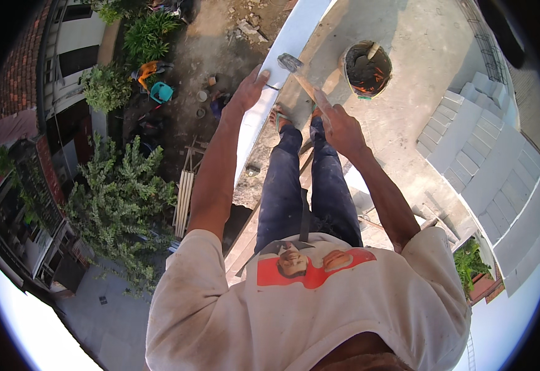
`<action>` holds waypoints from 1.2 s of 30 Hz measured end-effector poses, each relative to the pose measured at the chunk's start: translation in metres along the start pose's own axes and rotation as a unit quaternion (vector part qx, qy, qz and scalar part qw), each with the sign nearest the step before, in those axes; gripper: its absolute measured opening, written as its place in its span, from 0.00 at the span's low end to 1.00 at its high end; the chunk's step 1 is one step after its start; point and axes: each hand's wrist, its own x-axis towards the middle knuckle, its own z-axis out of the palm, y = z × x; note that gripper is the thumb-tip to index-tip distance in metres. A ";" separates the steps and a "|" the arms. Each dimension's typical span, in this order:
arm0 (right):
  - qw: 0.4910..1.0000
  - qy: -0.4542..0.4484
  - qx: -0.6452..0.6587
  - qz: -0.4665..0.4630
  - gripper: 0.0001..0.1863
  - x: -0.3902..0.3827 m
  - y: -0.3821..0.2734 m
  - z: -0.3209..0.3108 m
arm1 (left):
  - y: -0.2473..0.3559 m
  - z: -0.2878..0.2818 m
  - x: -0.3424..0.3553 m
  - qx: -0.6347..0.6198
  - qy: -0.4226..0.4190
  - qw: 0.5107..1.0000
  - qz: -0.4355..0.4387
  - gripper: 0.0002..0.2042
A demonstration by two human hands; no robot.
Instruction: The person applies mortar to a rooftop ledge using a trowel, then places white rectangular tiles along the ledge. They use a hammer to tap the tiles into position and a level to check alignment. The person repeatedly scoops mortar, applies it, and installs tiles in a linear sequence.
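Observation:
My right hand (342,128) is closed round the wooden handle of a hammer (290,62). Its grey, smeared head lies over the pale wall top, just beyond my left hand. My left hand (249,91) grips the outer edge of the narrow white block wall (259,114), thumb on top and the other fingers partly hidden. A dark line crosses the wall beside that thumb. Right of the hammer stands a bucket (367,73) of grey mortar, a tool handle sticking out at its rim.
Along the wall's left side is a drop to a dirt yard, where a person in orange (148,71) bends near a turquoise basin (161,93). Stacked grey blocks (464,164) stand at the right. My sandalled feet (280,117) are on the concrete beside the wall.

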 end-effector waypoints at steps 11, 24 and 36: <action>1.000 -0.022 -0.010 0.017 0.45 -0.005 0.011 -0.002 | 0.005 -0.002 -0.002 0.032 -0.002 0.999 -0.018 0.37; 0.999 0.027 0.033 0.002 0.50 -0.008 -0.003 -0.030 | 0.002 -0.002 0.004 0.011 -0.020 1.000 0.009 0.33; 0.979 0.011 0.138 0.152 0.33 -0.054 0.030 -0.057 | 0.065 -0.001 0.084 0.010 0.009 0.998 0.062 0.31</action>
